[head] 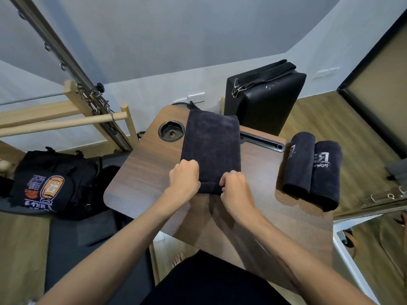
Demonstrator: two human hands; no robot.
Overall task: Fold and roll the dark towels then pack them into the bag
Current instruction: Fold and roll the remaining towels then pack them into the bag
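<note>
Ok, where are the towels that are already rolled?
In the head view, two rolled towels lie side by side at the right edge of the wooden table, right of the folded towel both hands grip.

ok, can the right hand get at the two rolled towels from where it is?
Probably yes. The rolled towels lie on the table's right edge with bare tabletop between, but the right hand is gripping the folded towel and must let go first.

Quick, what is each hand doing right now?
Left hand: grips the near edge of the folded towel.
Right hand: grips the same edge.
</note>
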